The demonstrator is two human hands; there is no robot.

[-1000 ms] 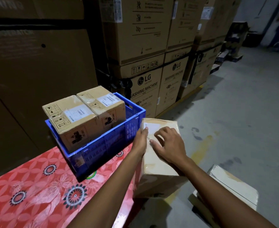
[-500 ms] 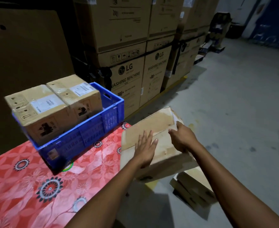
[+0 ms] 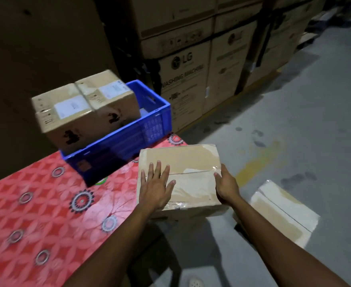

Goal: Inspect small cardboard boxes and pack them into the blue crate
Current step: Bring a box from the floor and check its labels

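While left hand (image 3: 156,189) presses flat on box (image 3: 183,159) top, right hand (image 3: 227,187) grips its right edge.

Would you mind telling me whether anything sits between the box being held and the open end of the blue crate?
Nothing visible does. The held box hangs at the table corner, near the free right end of the blue crate; the two packed boxes fill only its left part.

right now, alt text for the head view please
A person holds a box at the table end, left hand flat on top, right hand gripping its right edge. Behind it on the table a blue crate holds two boxes; a spare box lies on the floor.
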